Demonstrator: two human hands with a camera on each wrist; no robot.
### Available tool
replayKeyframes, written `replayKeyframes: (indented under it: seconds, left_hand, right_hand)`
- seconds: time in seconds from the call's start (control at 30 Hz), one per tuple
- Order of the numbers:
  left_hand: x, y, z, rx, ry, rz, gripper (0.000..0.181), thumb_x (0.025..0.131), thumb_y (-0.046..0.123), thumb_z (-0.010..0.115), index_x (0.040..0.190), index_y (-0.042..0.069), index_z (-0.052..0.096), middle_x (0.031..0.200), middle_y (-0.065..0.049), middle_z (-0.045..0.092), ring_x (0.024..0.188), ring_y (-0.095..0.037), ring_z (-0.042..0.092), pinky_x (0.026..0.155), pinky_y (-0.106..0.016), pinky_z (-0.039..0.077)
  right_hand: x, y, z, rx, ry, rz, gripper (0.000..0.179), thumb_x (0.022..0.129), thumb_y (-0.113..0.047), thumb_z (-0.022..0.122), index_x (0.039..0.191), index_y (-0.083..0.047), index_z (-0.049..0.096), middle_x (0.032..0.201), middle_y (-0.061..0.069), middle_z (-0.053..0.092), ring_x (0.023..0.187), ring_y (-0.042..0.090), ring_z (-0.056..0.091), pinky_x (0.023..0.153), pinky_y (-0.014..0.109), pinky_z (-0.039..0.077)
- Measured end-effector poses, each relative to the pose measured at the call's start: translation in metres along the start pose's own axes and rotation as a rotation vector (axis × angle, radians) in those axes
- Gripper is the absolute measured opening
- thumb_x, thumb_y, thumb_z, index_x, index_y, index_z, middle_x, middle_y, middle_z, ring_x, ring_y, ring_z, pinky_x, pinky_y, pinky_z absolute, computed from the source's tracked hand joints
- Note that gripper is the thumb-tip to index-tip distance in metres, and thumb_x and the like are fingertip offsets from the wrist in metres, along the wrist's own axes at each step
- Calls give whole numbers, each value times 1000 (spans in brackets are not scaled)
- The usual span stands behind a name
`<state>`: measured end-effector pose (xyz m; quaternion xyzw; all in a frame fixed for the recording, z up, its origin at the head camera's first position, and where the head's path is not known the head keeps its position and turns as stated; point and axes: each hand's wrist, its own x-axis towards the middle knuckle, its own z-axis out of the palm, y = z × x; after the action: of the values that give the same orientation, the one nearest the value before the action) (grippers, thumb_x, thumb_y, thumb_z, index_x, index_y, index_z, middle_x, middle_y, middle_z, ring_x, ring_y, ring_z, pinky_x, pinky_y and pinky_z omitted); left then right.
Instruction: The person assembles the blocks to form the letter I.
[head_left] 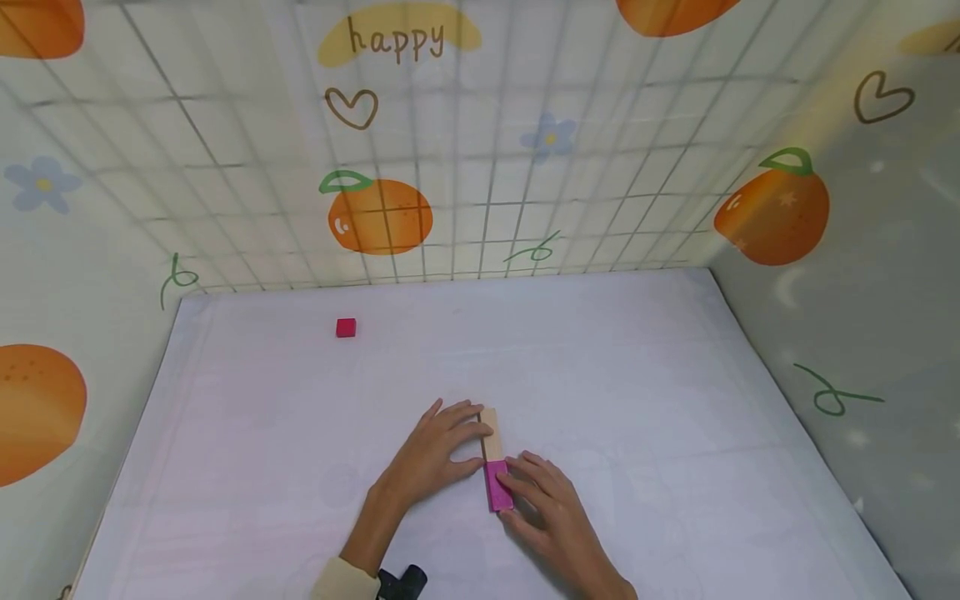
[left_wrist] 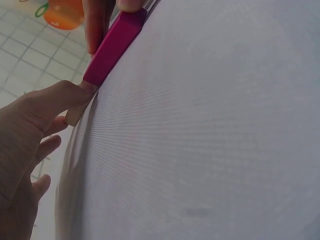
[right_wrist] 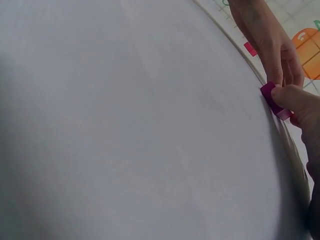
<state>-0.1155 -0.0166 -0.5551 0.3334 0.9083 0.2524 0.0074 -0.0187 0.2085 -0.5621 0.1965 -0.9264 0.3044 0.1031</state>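
Two small rectangular blocks lie end to end on the white cloth in the head view, making one straight bar that points away from me. The farther block (head_left: pixel 491 442) is plain light wood; the nearer one (head_left: pixel 498 492) is magenta. My left hand (head_left: pixel 431 454) pinches the wooden block from the left, its thumb near the joint between the two. From the right, my right hand (head_left: pixel 551 512) grips the magenta block by thumb and fingers. In the left wrist view the magenta block (left_wrist: pixel 112 47) meets the wooden block (left_wrist: pixel 77 111), which the left thumb partly hides.
A small red cube (head_left: pixel 346 327) sits toward the back left of the white-covered table (head_left: pixel 637 358). Behind it rises a grid panel covered by a sheet with printed oranges (head_left: pixel 382 217). Similar printed sheets stand at both sides. A black strap (head_left: pixel 401 583) shows at the left wrist.
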Motion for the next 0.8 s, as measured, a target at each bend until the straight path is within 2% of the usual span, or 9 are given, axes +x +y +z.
replayKeyframes:
  seconds: [0.2, 0.43, 0.63, 0.8]
  left_hand:
    - [0, 0, -2, 1, -1, -2, 42, 92, 35, 70, 133, 28, 62, 152, 2, 46, 145, -18, 33, 121, -48, 15]
    - [-1, 1, -2, -11, 16, 2, 41, 92, 34, 70, 133, 27, 62, 152, 1, 46, 144, -20, 34, 120, -51, 17]
    - [-2, 0, 0, 3, 30, 10, 41, 93, 34, 69, 133, 28, 62, 152, 0, 45, 144, -21, 34, 120, -51, 18]
    - [-2, -1, 2, 25, 38, 14, 41, 94, 35, 66, 134, 29, 61, 154, 0, 43, 145, -20, 32, 121, -49, 17]
  right_hand:
    - [1, 1, 0, -1, -11, 3, 55, 78, -29, 86, 129, -23, 68, 141, -5, 57, 137, 23, 43, 109, 52, 36]
    - [1, 1, 0, 7, -14, -4, 52, 80, -30, 84, 129, -24, 68, 141, -4, 56, 138, 22, 42, 117, 37, 25]
    - [1, 1, 0, 6, 0, -13, 53, 78, -28, 86, 128, -23, 69, 139, -4, 58, 136, 24, 43, 108, 54, 35]
    - [1, 0, 0, 5, -8, -5, 52, 79, -29, 85, 128, -23, 68, 139, -3, 58, 136, 25, 44, 108, 55, 36]
